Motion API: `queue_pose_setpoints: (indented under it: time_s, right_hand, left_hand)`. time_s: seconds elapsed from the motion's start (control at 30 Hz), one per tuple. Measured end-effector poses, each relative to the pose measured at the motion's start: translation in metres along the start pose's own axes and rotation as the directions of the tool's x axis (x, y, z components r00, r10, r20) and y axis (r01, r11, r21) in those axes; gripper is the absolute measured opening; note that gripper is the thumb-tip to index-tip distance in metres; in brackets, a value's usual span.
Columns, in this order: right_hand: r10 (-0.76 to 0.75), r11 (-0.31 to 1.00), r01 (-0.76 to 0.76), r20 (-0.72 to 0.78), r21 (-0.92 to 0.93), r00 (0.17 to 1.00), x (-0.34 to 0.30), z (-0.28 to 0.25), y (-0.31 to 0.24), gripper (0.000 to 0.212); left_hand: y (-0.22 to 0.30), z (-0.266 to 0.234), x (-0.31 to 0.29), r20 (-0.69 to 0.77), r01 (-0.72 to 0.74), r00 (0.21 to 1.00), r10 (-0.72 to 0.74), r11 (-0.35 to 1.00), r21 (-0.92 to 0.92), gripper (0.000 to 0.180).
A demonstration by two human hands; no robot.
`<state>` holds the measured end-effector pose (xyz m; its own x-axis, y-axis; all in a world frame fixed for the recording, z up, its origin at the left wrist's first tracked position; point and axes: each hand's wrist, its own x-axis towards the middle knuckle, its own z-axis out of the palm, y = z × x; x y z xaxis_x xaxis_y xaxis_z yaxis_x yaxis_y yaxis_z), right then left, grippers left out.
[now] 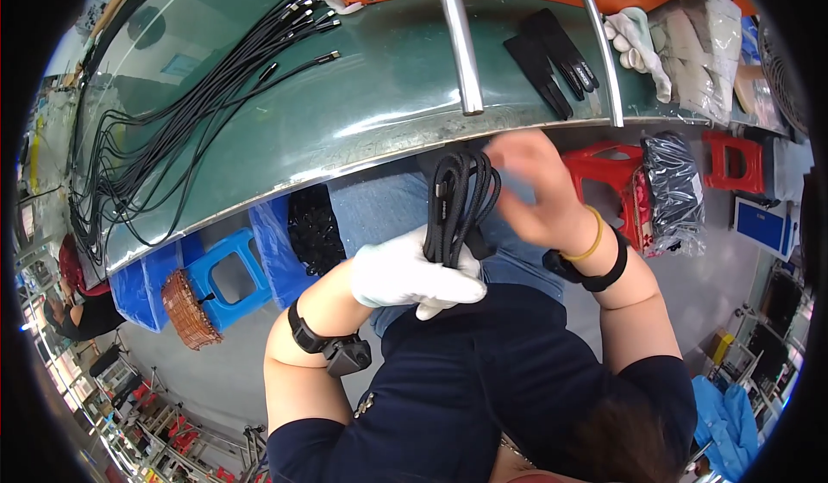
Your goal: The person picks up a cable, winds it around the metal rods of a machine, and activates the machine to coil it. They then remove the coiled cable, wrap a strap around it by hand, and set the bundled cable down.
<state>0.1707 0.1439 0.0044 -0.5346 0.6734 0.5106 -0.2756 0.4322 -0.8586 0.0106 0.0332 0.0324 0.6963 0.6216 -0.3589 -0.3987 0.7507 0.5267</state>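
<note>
Dark hair (634, 435) fills part of the lower right of the frame, with a navy shirt (483, 371) beside it at bottom centre. Above, at mid-frame, the left hand (414, 274), in a white glove, grips the lower end of a coiled black cable (457, 198), its loops pointing up. The bare right hand (539, 185) is just right of those loops, thumb and fingers apart — blurred, so I cannot tell whether it touches them. Beyond, the green desk (379, 86) crosses the upper frame: a spread of black cables (198, 103) at upper left, dark flat strips (552, 56) and a white glove (636, 43) at upper right. Down on the floor stand a blue stool (226, 280) at left and a red stool (604, 172) at right.
</note>
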Motion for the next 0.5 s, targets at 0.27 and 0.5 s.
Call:
queue_pose_setpoints:
  time_s: [0.27,0.5]
  right_hand:
    - [-0.424,0.699,0.690,0.669,-0.188,0.611,0.000,-0.016,-0.051,0.028]
    - [0.191,0.977,-0.184,0.817,-0.106,0.544,0.030,-0.013,-0.037,0.020]
  left_hand:
    - [0.019,-0.007,0.003,-0.220,0.269,0.954,-0.202,0.902,0.339,0.028]
    - [-0.020,-0.011,0.025,0.007,-0.019,0.987,0.163,0.078,0.997,0.028]
